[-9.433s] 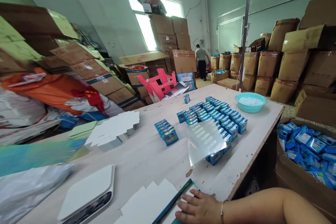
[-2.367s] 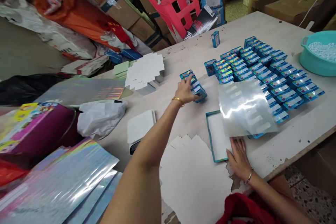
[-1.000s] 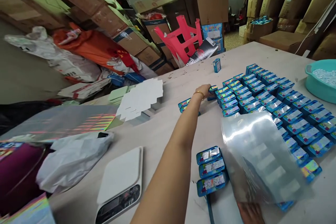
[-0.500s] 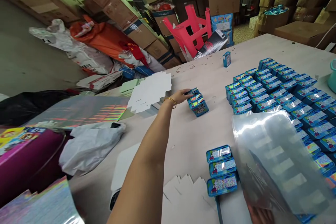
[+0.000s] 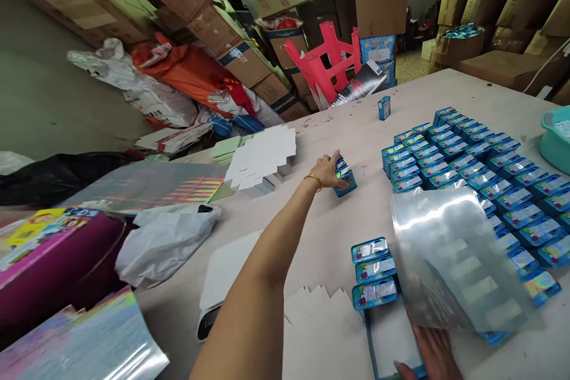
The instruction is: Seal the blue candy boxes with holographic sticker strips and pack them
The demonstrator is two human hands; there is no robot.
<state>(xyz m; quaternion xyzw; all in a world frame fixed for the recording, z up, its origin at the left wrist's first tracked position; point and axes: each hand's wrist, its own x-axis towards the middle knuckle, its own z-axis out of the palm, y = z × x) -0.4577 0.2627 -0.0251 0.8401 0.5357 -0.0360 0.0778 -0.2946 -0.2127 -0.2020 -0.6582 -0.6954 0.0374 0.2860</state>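
Observation:
My left hand [image 5: 326, 172] reaches across the table, its fingers and thumb closed round a short row of small blue boxes [image 5: 345, 183] with shiny tops. At the bottom, my right hand [image 5: 434, 350] grips the near right side of a blue-edged open box [image 5: 392, 338] with a white inside, its thumb over the near rim. Three blue boxes [image 5: 374, 271] with rounded corners lie at the far end of that open box. Above the right hand a clear plastic sheet [image 5: 445, 249] hides part of the blue boxes behind it.
Many blue boxes [image 5: 463, 157] stand in rows on the right. White card stacks [image 5: 262, 157] lie left of my left hand, and more white card [image 5: 320, 332] lies nearer. A single blue box [image 5: 384, 108] stands far back. A turquoise basin [image 5: 556, 139] is at the right edge.
My left hand has shifted right and closed further round the short row of blue boxes, its thumb now on the near side. My right hand now shows more, with its thumb on the open box's rim.

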